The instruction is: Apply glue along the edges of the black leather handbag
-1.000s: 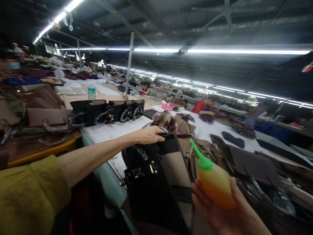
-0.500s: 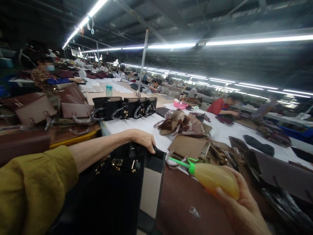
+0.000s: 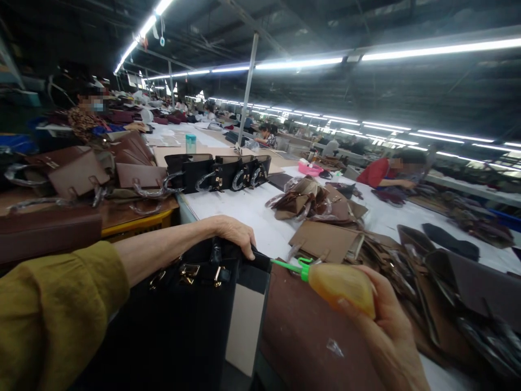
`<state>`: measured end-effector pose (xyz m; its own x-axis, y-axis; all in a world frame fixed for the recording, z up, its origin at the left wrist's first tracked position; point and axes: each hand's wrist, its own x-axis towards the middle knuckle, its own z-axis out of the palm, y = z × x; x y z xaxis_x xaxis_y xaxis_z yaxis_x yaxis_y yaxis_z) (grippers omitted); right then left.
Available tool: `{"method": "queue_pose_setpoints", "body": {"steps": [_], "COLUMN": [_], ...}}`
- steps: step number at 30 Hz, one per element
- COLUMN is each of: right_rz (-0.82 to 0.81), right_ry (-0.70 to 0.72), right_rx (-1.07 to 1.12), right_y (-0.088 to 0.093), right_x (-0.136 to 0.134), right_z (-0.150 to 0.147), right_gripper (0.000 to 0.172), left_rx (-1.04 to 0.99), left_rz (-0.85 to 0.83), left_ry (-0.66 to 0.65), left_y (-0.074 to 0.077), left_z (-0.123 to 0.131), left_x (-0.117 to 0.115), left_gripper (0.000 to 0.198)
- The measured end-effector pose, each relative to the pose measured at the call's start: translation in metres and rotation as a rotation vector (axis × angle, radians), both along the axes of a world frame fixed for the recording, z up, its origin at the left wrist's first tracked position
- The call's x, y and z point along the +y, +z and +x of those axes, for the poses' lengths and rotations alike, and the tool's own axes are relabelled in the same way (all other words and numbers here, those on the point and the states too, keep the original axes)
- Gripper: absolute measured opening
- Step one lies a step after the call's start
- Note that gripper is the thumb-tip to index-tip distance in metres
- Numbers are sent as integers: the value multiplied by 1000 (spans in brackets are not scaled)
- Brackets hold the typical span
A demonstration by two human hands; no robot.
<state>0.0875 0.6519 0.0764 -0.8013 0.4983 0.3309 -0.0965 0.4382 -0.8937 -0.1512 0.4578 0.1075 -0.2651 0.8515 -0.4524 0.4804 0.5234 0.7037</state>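
Observation:
My left hand (image 3: 234, 234) grips the top edge of a black handbag (image 3: 191, 309) with gold hardware that stands against the table's near edge. My right hand (image 3: 386, 331) is wrapped round a soft yellow-orange squeeze bottle (image 3: 342, 282) with a green cap and a long green nozzle. The nozzle tip points left and nearly touches the bag's edge right by my left fingers. A brown leather panel (image 3: 309, 331) lies under the bottle.
A long white table (image 3: 260, 217) carries a row of black bags (image 3: 220, 171), piles of brown leather pieces (image 3: 321, 203) and dark panels (image 3: 468, 271). Brown bags (image 3: 77, 171) sit at left. Other people work at tables beyond. A blue cup (image 3: 190, 143) stands far back.
The bottle has swung from upright to nearly level, its nozzle moving left to the bag's edge. My left hand pulled the black bag nearer. The view shifted right.

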Motion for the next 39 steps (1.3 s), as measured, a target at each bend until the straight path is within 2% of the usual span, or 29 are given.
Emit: {"method": "queue_pose_setpoints", "body": {"steps": [6,10,16,23,28,31,39], "right_rz": [-118,-153,-41,-94,-141,-163,-112], "right_ry": [-21,-3,31,-41,-50,-49,-89], "right_rx": [40,28,-1,53,74,49,12], "right_y": [3,-5,-20,-8,-10,-12,-14], "right_x": [-12,-10,6,0,-6,-4,17], "right_z": [-1,5,9,2,5,7,7], "right_gripper": [52,54,54,52,50,53,54], "left_rx": [-18,-42,-34,-100,-83,-1,453], "left_rz": [-69,-99,-104,-94,-83,-55,42], "left_ry": [-24,-54,-42,-37,-44,-103,-227], "left_y": [4,2,1,1,-2,-1,17], "left_z": [-1,-3,-3,0,-7,-9,7], "left_x": [2,3,4,5,4,6,16], "left_gripper": [18,18,19,18,23,24,17]}}
